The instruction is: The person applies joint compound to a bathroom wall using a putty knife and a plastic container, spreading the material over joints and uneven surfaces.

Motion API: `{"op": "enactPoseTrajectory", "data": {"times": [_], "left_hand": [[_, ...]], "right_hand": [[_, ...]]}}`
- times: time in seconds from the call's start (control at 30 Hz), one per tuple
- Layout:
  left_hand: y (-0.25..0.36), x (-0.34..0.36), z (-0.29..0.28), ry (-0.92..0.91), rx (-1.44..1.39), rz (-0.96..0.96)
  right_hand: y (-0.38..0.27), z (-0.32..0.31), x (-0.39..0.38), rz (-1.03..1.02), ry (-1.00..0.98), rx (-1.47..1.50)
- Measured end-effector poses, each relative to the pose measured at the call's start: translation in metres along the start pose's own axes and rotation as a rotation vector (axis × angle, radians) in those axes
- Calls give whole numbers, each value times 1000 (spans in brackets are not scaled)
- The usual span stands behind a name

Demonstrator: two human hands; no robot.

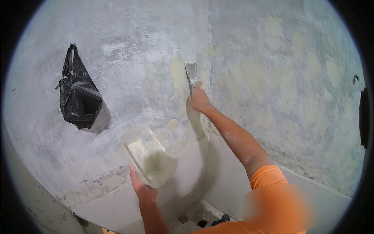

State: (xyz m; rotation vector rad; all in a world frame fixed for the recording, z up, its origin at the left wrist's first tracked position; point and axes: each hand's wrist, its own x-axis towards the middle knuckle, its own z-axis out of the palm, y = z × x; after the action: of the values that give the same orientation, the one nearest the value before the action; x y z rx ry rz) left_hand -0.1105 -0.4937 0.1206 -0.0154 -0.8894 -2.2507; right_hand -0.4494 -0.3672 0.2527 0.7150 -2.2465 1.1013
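My right hand [200, 99] is closed round the handle of a putty knife [191, 71]. Its wide blade lies against the wall near the inner corner, with pale filler on it and a cream patch [178, 74] just to its left. Lower down, my left hand [145, 192] grips the lower end of a white rectangular plastic tub [134, 159], which is tilted toward the wall. Pale filler [157, 162] coats the inside of the tub. Most of the left fingers are hidden behind it.
A black plastic bag [80, 99] hangs on the left wall. The right wall [272, 89] carries several cream filler patches and a small metal hook [355, 79]. Smooth pale panels [230, 171] line the lower walls, meeting in the corner above the floor.
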Motion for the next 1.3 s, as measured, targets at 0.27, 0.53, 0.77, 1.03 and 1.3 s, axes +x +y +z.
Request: {"op": "enactPoseTrajectory", "data": {"times": [0.27, 0.53, 0.77, 1.03, 1.3], "left_hand": [[-33, 3, -25, -4, 78, 55], [-61, 5, -32, 78, -256, -233], [-45, -8, -45, 49, -360, -197], [-26, -14, -76, 128, -69, -24], [-20, -10, -77, 164, -216, -134]], "right_hand": [[34, 50, -86, 16, -373, -195], [26, -70, -73, 68, -358, -237], [-29, -82, 8, 81, -192, 142], [-21, 3, -27, 46, -107, -82], [32, 37, -102, 39, -273, -195]]}}
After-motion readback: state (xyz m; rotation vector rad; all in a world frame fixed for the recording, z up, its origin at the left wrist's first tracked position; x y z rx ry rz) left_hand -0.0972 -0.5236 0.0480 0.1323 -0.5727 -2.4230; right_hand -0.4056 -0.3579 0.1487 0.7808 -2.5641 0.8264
